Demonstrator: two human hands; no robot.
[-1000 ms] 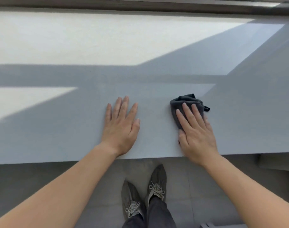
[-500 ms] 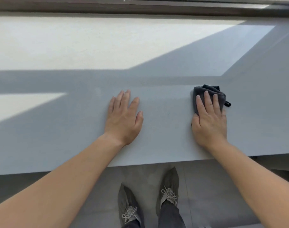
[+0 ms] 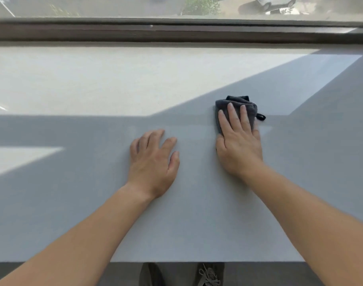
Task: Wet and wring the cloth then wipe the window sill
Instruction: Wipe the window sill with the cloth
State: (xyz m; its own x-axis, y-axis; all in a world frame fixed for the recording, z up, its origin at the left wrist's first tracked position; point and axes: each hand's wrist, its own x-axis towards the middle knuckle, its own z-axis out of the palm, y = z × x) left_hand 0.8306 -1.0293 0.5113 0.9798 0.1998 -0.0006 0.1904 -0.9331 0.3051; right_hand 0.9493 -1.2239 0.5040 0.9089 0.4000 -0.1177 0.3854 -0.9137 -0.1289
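A wide grey window sill [image 3: 93,213] fills most of the view, part in sunlight and part in shadow. A folded dark grey cloth [image 3: 237,102] lies on it right of centre, with a small black loop sticking out on its right side. My right hand [image 3: 239,143] presses flat on the cloth, fingers stretched over it and pointing toward the window. My left hand [image 3: 153,162] rests flat on the bare sill to the left of the cloth, fingers slightly spread, holding nothing.
A dark window frame [image 3: 176,32] runs along the far edge of the sill, with glass above it showing the street outside. The sill's near edge [image 3: 197,261] is at the bottom, with my shoes [image 3: 209,275] on the floor below.
My right hand has pushed the cloth further from the near edge toward the window, after sliding it right. The view has tilted up, so the window frame now shows. My left hand stays flat.
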